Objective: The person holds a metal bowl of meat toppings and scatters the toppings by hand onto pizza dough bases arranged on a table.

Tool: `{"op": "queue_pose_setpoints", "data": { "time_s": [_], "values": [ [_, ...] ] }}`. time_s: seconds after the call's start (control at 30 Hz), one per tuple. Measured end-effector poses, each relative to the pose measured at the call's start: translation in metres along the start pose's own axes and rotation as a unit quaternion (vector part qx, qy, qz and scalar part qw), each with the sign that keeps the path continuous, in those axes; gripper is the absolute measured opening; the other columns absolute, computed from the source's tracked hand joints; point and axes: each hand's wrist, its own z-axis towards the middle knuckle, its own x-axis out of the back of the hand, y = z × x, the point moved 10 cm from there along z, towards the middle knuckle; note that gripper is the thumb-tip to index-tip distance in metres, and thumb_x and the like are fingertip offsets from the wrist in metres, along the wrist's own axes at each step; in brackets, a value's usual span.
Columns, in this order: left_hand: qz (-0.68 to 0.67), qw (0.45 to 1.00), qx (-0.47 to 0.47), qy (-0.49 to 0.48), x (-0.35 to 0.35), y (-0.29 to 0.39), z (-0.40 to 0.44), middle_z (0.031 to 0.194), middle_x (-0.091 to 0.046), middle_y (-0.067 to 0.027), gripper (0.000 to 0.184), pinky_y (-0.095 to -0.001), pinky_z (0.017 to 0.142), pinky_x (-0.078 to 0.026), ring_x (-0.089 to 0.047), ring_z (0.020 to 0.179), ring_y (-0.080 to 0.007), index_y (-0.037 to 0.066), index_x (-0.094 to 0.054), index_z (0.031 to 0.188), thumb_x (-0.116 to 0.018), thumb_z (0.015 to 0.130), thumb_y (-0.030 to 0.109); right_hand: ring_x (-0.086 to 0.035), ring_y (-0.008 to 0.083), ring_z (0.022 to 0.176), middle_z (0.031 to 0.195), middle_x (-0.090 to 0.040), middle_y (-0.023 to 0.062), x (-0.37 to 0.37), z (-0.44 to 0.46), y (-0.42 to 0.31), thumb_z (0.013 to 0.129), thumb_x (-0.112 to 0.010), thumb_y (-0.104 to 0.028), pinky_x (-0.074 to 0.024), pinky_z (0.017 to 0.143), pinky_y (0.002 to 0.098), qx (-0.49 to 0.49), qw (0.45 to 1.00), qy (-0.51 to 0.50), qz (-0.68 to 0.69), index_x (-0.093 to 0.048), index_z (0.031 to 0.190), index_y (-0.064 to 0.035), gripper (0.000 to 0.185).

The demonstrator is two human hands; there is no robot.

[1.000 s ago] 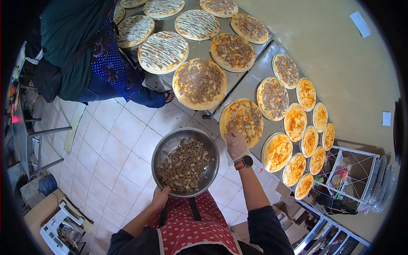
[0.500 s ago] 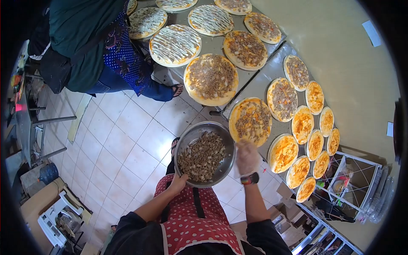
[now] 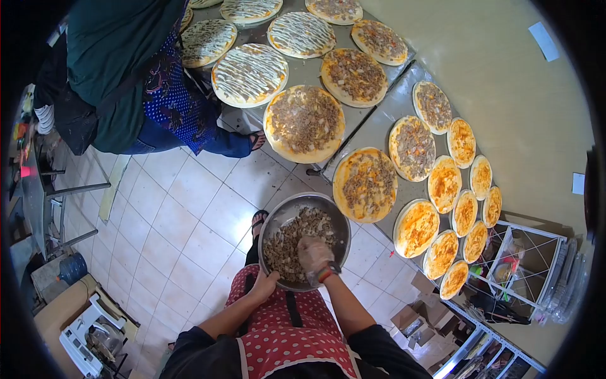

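Observation:
A metal bowl of crumbled meat filling hangs over the floor in front of the apron. My left hand grips its near left rim. In a clear plastic glove, my right hand is down in the filling; its fingertips are hidden there. Just beyond the bowl lies a round flatbread with sauce and scattered meat, at the table edge. A fuller meat-topped round is to its left, and a sauce-only round to its right.
More topped rounds cover the metal tables, some with white drizzle. A co-worker stands at the upper left. Wire shelving and cardboard boxes are at the lower right. A white appliance is at the lower left.
My right hand has moved from the partly topped round back and left into the bowl. The bowl has shifted right, still held by my left hand.

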Motion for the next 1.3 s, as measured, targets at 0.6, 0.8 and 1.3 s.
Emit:
{"op": "queue_pose_setpoints", "data": {
  "time_s": [0.6, 0.8, 1.3],
  "values": [
    [-0.005, 0.998, 0.052, -0.040, -0.011, 0.000, 0.006, 0.076, -0.049, -0.0040, 0.019, -0.0253, 0.058, -0.038, -0.046, 0.068, -0.0120, -0.005, -0.047, 0.084, -0.041, 0.067, 0.002, -0.054, 0.0193, 0.064, 0.071, -0.054, 0.0083, 0.224, 0.004, 0.139, 0.069, -0.050, -0.008, -0.0441, 0.057, 0.0288, -0.069, 0.930, 0.358, 0.044, -0.056, 0.083, -0.0061, 0.016],
    [-0.012, 0.998, 0.040, -0.041, -0.015, 0.002, 0.006, 0.076, -0.049, -0.0033, 0.018, -0.0249, 0.057, -0.038, -0.045, 0.068, -0.0111, -0.004, -0.048, 0.082, -0.042, 0.067, 0.003, -0.052, 0.0278, 0.077, 0.084, -0.053, 0.0124, 0.196, -0.004, 0.096, 0.068, -0.053, -0.008, -0.0430, 0.065, 0.0345, -0.068, 0.940, 0.323, -0.080, -0.057, 0.078, -0.0054, 0.012],
    [-0.007, 0.996, 0.062, -0.056, -0.018, 0.003, 0.005, 0.076, -0.050, -0.0043, 0.022, -0.0243, 0.059, -0.039, -0.047, 0.069, -0.0127, -0.004, -0.047, 0.087, -0.041, 0.067, 0.002, -0.055, 0.0247, 0.072, 0.075, -0.057, 0.0103, 0.220, -0.013, 0.107, 0.065, -0.055, -0.006, -0.0435, 0.066, 0.0303, -0.065, 0.906, 0.417, 0.021, -0.059, 0.074, -0.0074, 0.010]
  ]
}}
